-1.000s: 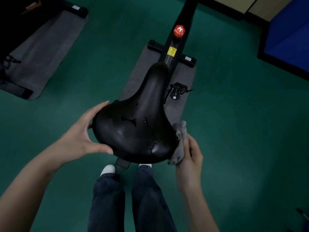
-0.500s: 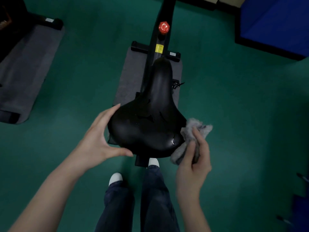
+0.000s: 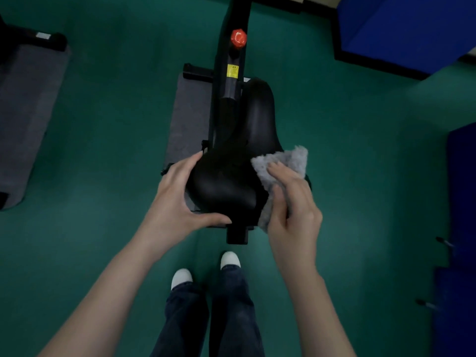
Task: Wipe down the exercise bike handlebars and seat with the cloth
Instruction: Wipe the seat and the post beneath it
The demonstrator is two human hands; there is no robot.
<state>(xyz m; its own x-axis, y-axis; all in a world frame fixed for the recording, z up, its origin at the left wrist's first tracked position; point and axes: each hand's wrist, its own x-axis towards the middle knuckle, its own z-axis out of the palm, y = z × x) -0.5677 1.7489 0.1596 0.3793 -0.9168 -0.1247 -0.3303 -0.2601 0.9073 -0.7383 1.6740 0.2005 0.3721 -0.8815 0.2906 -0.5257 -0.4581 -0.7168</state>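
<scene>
The black bike seat (image 3: 226, 184) fills the middle of the head view, its narrow nose pointing away from me. My left hand (image 3: 177, 199) grips the seat's left rear edge, fingers on top and thumb along the back. My right hand (image 3: 291, 202) presses a fluffy grey cloth (image 3: 280, 163) onto the right side of the seat, fingers curled over it. The cloth hides the seat's right rear part. The handlebars are out of view.
The bike frame (image 3: 231, 81) with a red knob (image 3: 238, 39) and a yellow sticker runs away from the seat over a grey mat (image 3: 188, 117). Another grey mat (image 3: 23, 112) lies at left. Blue pads (image 3: 401, 29) stand at upper right. My feet (image 3: 206, 269) are below the seat.
My right hand has brought the cloth from the seat's right rear edge up onto its right top surface. The left hand keeps its hold. The view has shifted over the seat.
</scene>
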